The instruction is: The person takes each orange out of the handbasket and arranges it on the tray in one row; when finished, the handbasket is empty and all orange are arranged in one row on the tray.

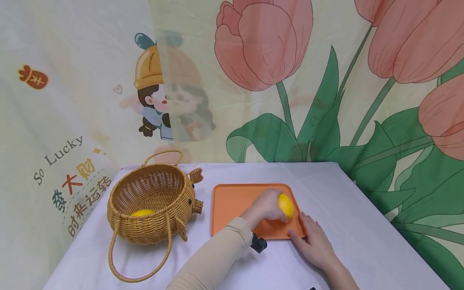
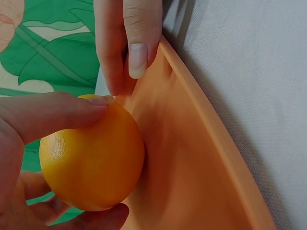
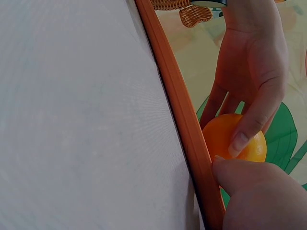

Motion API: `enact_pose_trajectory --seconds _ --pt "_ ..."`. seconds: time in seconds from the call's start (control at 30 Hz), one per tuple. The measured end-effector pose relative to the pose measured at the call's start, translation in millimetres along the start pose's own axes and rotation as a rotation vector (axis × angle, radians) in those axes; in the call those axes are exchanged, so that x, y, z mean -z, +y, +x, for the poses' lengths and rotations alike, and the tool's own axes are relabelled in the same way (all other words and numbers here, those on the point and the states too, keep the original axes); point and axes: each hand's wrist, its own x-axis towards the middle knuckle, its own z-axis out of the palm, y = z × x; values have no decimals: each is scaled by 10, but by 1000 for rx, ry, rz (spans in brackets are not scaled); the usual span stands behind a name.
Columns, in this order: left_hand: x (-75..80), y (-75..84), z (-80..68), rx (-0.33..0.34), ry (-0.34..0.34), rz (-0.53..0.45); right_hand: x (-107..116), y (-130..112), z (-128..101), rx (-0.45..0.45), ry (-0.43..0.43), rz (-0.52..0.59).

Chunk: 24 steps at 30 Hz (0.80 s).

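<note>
Nearest to us in the head view, the beige sleeve (image 1: 214,257) of our left arm is crossing the white tablecloth (image 1: 362,233), and beside it our right hand (image 1: 314,241) is lying flat with its fingers straight and relaxed, holding nothing, its fingertips resting on the near right corner of the orange tray (image 1: 232,201). Just beyond it, our left hand (image 1: 266,207) is curling round a yellow lemon (image 1: 285,205) at the tray's right side. From the head view we cannot tell whether the fruit is touching the tray floor. The left wrist view is giving us what the head camera is not: the thumb and fingers are closing round the lemon (image 2: 93,155) from above and below, and two straight fingers (image 2: 136,38) of our right hand are pressing on the tray rim (image 2: 211,134) just beside it. The right wrist view is showing the same rim (image 3: 177,105) edge-on, with the lemon (image 3: 225,136) behind it under our left fingers. Farther off to the left, well apart from the tray, a woven pig-shaped basket (image 1: 152,201) is standing with a second lemon (image 1: 142,212) lying inside. Behind the table, a tulip-printed backdrop (image 1: 326,80) is hanging.
</note>
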Motion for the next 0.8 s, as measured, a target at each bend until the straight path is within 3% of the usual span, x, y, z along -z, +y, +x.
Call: enact_pose_trajectory --seconds 0.8 --pt "10 3 -18 -4 -4 -17 6 -19 -12 4 10 4"
